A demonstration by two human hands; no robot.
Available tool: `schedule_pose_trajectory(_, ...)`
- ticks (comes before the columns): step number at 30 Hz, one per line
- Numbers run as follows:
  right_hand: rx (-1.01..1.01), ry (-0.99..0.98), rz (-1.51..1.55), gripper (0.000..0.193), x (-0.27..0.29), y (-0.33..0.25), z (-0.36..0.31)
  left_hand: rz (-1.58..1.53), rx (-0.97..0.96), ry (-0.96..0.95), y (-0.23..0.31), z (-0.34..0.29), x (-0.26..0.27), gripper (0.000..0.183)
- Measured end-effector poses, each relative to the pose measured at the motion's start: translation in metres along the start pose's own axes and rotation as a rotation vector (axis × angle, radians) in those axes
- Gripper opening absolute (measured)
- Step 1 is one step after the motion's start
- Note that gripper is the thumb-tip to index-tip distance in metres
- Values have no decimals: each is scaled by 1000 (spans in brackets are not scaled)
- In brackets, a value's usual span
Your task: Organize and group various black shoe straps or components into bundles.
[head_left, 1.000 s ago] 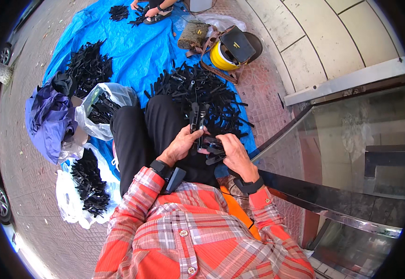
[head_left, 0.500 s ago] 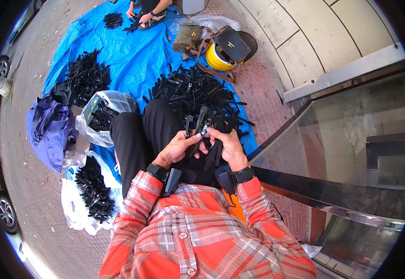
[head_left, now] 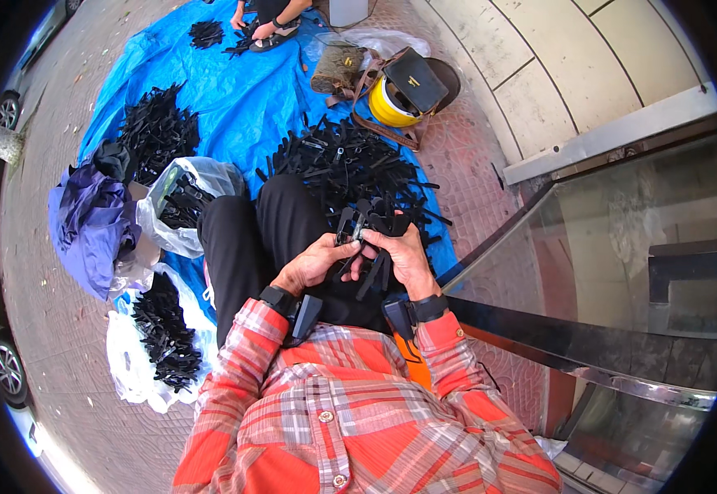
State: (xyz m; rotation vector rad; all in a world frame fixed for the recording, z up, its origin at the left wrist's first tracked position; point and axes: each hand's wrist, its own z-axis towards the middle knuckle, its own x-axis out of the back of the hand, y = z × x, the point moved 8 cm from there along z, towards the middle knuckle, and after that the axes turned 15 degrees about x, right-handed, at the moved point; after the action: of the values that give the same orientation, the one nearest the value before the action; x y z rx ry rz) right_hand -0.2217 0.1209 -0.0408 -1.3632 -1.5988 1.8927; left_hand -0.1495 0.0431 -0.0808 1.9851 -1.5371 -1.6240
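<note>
Above my lap, both hands work close together on a small bunch of black straps (head_left: 372, 280) with shiny metal buckle parts. My left hand (head_left: 319, 260) pinches a strap between thumb and fingers. From the other side, my right hand (head_left: 404, 252) grips more straps, its thumb meeting the left fingertips at a silvery buckle (head_left: 360, 224). Several strap ends stick out above and below the fingers. Just beyond my knees lies a big heap of similar black straps (head_left: 350, 160), some with buckles showing.
A blue tarp (head_left: 243, 99) bears another strap pile (head_left: 156, 128). To the left are a clear bag (head_left: 225, 177), a purple cloth (head_left: 86, 222) and a white bag (head_left: 128, 362) with straps. A yellow bucket (head_left: 387, 105) holds a dark bag. Glass casing (head_left: 597, 247) stands right. Another person's hands (head_left: 263, 31) handle straps.
The straps between my hands have shifted and tilted, and the upper ends are bunched differently. Both hands stay in nearly the same place. The view has moved slightly.
</note>
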Motion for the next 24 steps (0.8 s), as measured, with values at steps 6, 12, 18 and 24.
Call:
schedule_pose_trajectory(6, 202, 143, -122, 20, 22, -13, 4, -277, 1, 39, 2, -4, -3, 34)
schedule_pose_trajectory(12, 125, 199, 38, 26, 56, -30, -14, -380, -96, -35, 2, -3, 5, 37)
schedule_pose_trajectory(18, 106, 100, 73, 41, 35, -28, -17, -334, 0, 4, -1, -5, 7, 32)
schedule_pose_trajectory(24, 306, -192, -480, 58, 6, -27, -8, -468, 24, 16, -5, 4, 8, 20)
